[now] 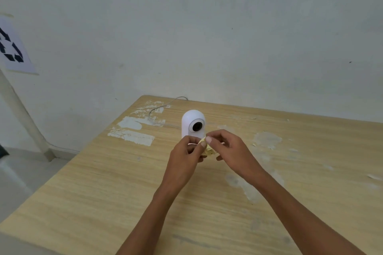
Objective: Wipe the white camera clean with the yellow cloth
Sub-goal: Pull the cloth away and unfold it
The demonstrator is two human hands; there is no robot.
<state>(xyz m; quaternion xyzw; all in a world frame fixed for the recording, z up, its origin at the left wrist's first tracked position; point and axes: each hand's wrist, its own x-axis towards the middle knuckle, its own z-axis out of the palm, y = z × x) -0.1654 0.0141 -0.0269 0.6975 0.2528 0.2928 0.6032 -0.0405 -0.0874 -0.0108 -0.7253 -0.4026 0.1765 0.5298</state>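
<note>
The white camera (193, 123) stands upright on the wooden table (124, 182), its round dark lens facing me. Just in front of its base, a small crumpled yellow cloth (208, 148) is pinched between both hands. My left hand (186, 155) grips the cloth from the left and covers the camera's lower front. My right hand (230, 147) holds the cloth from the right with thumb and forefinger. Most of the cloth is hidden by my fingers.
A thin white cable (159, 107) runs from behind the camera toward the table's far edge. White paint patches (132, 134) mark the table's far left. The wall stands close behind. A recycling sign (12, 47) and a slanted white pole (22, 114) are at left.
</note>
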